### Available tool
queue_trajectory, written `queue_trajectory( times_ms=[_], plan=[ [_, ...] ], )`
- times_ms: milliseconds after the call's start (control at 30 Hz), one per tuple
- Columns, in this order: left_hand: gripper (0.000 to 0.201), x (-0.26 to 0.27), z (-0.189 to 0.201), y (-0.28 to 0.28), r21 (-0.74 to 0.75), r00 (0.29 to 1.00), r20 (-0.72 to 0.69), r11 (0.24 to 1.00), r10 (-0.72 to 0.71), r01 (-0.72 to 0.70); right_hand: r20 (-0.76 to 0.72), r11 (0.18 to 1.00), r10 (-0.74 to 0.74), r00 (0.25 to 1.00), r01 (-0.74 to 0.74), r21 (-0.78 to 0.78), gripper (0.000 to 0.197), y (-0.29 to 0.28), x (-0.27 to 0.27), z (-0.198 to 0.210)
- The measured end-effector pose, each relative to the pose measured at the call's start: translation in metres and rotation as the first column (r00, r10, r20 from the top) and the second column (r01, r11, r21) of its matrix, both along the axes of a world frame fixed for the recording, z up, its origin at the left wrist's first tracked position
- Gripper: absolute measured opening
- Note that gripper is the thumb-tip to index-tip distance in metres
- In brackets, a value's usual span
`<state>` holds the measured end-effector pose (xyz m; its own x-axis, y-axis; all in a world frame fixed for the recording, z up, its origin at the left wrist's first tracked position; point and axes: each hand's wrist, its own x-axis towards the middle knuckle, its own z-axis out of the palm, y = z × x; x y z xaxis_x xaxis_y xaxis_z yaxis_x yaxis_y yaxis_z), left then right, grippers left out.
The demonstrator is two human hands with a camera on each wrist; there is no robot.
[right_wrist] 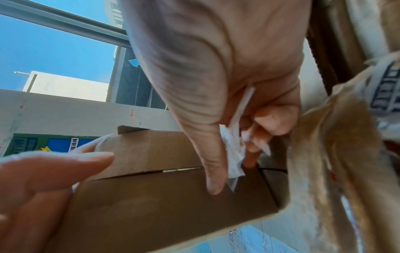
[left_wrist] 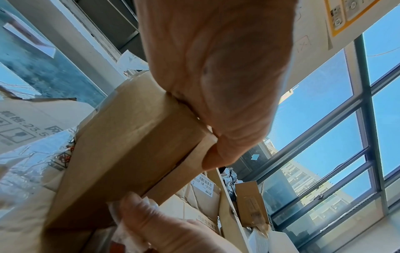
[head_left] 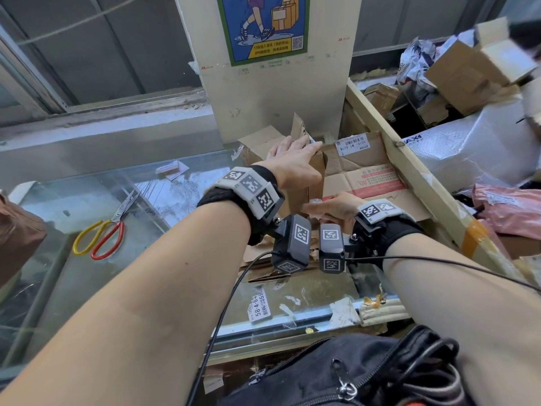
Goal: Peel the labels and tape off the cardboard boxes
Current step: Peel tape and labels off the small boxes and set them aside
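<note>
**Steadying one box, pinching peeled scraps**

Holding the small cardboard box upright at the far edge of the glass counter, two hands are working it — the left hand is lying over its top with fingers nearly straight, thumb pressing the upper edge. The right hand is sitting at the box's lower right corner, its curled fingers pinching crumpled white label scraps. This box is looking plain brown, its flaps closed with a narrow gap between them. Just behind it, one flattened carton is carrying one white barcode label and red print. One pair of scissors — one yellow handle, one red — is lying near the counter's left edge. Near the front edge, one printed sticker is clinging to the glass.
</note>
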<state>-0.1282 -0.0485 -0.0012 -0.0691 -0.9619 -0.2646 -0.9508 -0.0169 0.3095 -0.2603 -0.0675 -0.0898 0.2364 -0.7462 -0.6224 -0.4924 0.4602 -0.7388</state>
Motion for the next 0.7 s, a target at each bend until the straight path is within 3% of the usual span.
queue_trajectory(
  times_ms=[100,367,467,600,700],
  plan=[
    [0.083,0.002,-0.004,-0.001,-0.029,1.0,0.005,1.0,-0.004,0.004,-0.02,0.999,0.043,0.999,-0.043,-0.024,0.04,-0.002,0.006,-0.004],
    [0.082,0.007,-0.014,-0.006,-0.17,0.987,0.159,0.984,-0.02,0.048,0.12,0.996,0.089,0.989,-0.085,-0.036,0.017,0.0,0.014,-0.005],
    [0.08,0.01,-0.015,-0.007,-0.195,0.987,0.16,0.98,-0.012,0.044,0.217,0.999,0.048,0.975,-0.05,0.006,0.028,0.003,0.014,-0.005],
    [0.075,0.013,-0.017,-0.007,-0.228,0.988,0.152,0.973,0.004,0.031,0.289,0.998,0.006,0.957,-0.023,0.057,0.021,0.006,0.011,-0.005],
    [0.073,0.014,-0.018,-0.007,-0.243,0.988,0.154,0.97,0.009,0.029,0.351,0.996,-0.011,0.936,-0.02,0.084,0.032,0.007,0.01,-0.008]
  ],
)
